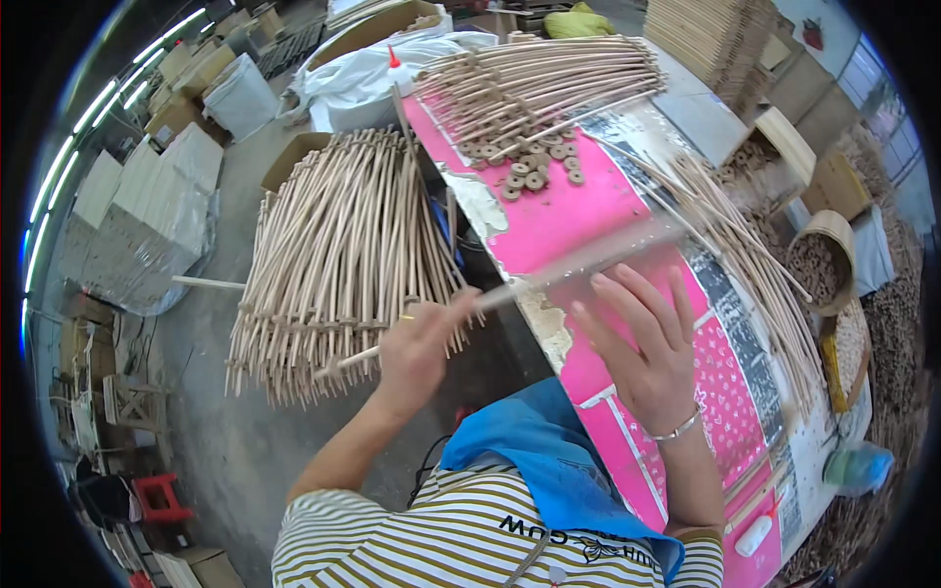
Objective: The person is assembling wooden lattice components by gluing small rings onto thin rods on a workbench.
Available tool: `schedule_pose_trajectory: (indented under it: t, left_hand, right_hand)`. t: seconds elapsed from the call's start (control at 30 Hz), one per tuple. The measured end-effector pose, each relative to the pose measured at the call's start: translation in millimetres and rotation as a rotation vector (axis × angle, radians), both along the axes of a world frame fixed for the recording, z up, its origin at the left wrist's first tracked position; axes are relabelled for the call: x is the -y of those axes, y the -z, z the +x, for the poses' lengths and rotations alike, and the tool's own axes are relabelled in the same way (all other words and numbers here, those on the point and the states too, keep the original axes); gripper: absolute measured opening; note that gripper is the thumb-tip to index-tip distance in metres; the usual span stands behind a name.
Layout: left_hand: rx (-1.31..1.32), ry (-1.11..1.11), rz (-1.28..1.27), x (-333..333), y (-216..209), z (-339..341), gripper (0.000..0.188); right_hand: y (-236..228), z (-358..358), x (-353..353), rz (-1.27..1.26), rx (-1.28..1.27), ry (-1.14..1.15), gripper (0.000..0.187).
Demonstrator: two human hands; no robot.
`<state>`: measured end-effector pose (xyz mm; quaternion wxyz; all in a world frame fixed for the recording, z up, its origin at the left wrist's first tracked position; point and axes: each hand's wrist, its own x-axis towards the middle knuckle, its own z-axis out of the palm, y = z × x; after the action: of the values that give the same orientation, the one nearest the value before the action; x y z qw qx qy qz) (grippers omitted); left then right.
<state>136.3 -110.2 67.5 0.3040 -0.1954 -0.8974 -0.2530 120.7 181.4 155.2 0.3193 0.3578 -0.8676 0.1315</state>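
Note:
My left hand [421, 348] is closed around a thin wooden stick [529, 282], which is smeared by motion. One end of the stick sticks out behind the fist, and the rest slants up to the right over the pink tabletop [549, 230]. Just below its far part, my right hand [642, 343] is raised above the pink surface with fingers stretched and apart. Beside the left hand stands a big bundle of wooden sticks [328, 235] with small rings near their lower ends. Loose round wooden rings [534, 176] with holes lie on the far part of the pink top.
More sticks fitted with rings [549, 83] are stacked at the far end. Loose sticks [745, 255] lie along the right side, near a round tub of small wooden pieces [821, 260]. A red-capped white bottle [400, 71] stands at the far left corner. A red stool [162, 498] is lower left.

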Motion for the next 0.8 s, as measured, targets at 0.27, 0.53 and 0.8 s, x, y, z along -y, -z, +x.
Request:
schedule_pose_trajectory:
  t: [0.27, 0.53, 0.8]
  left_hand:
    - [0.417, -0.642, 0.743, 147, 80, -26, 0.046]
    - [0.575, -0.748, 0.497, 172, 184, -147, 0.047]
    - [0.589, -0.656, 0.588, 189, 251, -218, 0.060]
  right_hand:
    - [63, 11, -30, -0.310, 0.399, 0.044, 0.028]
    - [107, 66, -109, -0.488, 0.505, 0.465, 0.025]
    - [145, 194, -194, -0.599, 0.430, 0.997, 0.022]
